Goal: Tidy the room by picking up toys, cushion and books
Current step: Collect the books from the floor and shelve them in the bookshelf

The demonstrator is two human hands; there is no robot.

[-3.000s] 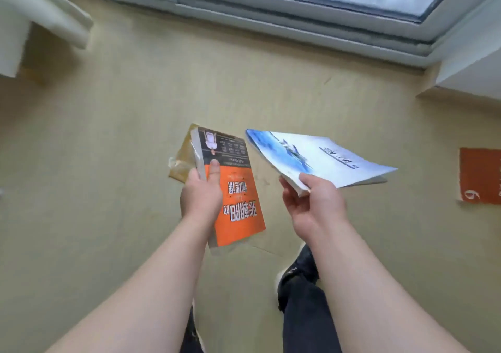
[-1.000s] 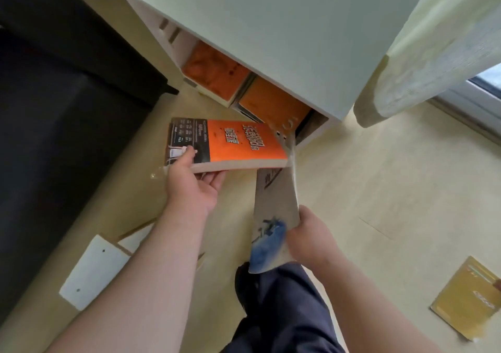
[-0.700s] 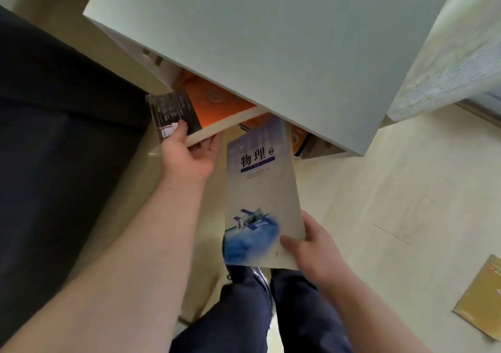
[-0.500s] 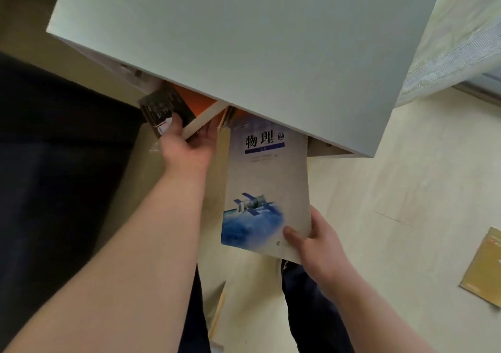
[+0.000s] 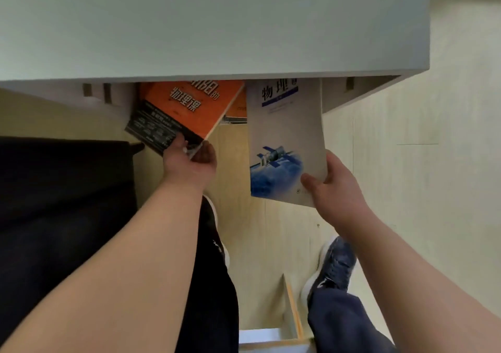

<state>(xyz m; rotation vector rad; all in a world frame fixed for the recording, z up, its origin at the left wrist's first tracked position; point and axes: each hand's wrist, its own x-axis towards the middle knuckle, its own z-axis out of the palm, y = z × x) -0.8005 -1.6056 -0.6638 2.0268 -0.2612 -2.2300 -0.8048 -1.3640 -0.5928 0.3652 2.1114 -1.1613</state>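
Observation:
My left hand (image 5: 189, 163) grips the near corner of an orange and black book (image 5: 187, 109), thumb on its cover. The book's far end lies under the top panel of a white cabinet (image 5: 217, 22). My right hand (image 5: 330, 187) pinches the lower right corner of a thin grey book with a blue satellite picture (image 5: 284, 141). That book's top edge also reaches under the cabinet's top, right of the orange book. What lies deeper inside the cabinet is hidden, apart from an orange edge (image 5: 237, 107) between the two books.
A black sofa (image 5: 62, 203) stands at my left, close to the cabinet. My legs and dark blue shoe (image 5: 336, 266) stand on the pale wood floor (image 5: 433, 190). A thin wooden strip and a white board (image 5: 263, 339) lie on the floor between my feet.
I turned from the window to the white cabinet. Both books moved forward until their far ends went under the cabinet's top panel. The view now looks straight down on the cabinet.

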